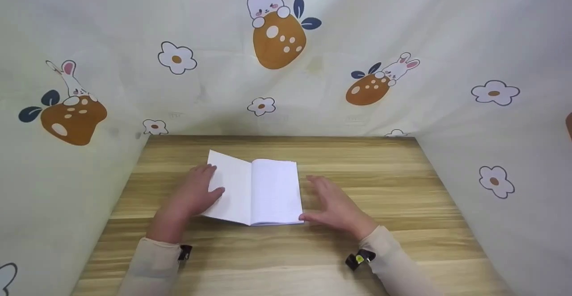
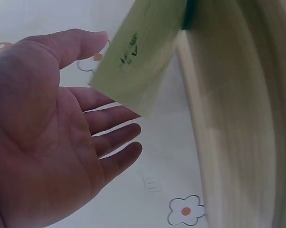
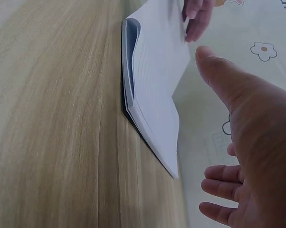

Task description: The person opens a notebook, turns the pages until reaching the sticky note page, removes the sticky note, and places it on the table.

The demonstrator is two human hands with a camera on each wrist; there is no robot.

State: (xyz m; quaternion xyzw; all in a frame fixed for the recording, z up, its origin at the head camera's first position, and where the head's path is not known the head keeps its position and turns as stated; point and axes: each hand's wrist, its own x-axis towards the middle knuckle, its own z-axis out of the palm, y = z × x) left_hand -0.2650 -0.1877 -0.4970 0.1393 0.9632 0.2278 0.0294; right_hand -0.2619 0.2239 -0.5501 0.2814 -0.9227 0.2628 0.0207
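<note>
We locate one notebook (image 1: 276, 191) lying open on one wood-grain table (image 1: 250, 260), between two hands. The left hand (image 1: 190, 195) is at the outer edge of the notebook's left leaf (image 1: 232, 191), which tilts up. Its thumb and four fingers are spread wide, nearly straight; in the left wrist view, the leaf's corner, bearing dark marks (image 2: 128, 52), overlaps two fingertips. The right hand (image 1: 335, 204) is wide, holding nothing, its thumb tip just beside the right page's near corner; we cannot tell whether they touch. We count two sleeves (image 1: 154, 264), two black wrist devices (image 1: 359, 258) and, on the patterned backdrop (image 1: 214, 99), three rabbits (image 1: 264, 3).
</note>
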